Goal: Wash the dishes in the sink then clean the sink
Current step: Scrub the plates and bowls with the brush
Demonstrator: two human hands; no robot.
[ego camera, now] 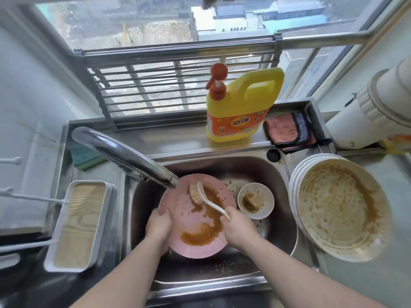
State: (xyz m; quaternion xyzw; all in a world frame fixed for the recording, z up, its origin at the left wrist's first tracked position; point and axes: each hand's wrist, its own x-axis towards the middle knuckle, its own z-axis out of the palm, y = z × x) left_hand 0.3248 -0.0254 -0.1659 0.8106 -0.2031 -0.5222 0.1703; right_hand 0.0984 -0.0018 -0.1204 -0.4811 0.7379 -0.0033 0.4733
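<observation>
Head view: our left hand (158, 227) grips pink plate (196, 215), right hand (239, 230) grasps brush (205, 197); bowl (255, 200), plate stack (340, 207), sink (275, 174) remain dirty.

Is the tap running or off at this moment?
Apparently off. No stream shows between the faucet spout and the pink plate, whose brown residue looks unrinsed; a thin trickle cannot be ruled out.

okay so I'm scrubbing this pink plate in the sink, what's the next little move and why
Probably sweep the brush down toward the near rim of the pink plate. The bristles sit at the far side, while the thickest brown residue lies near your right hand. Your left hand steadies the plate.
</observation>
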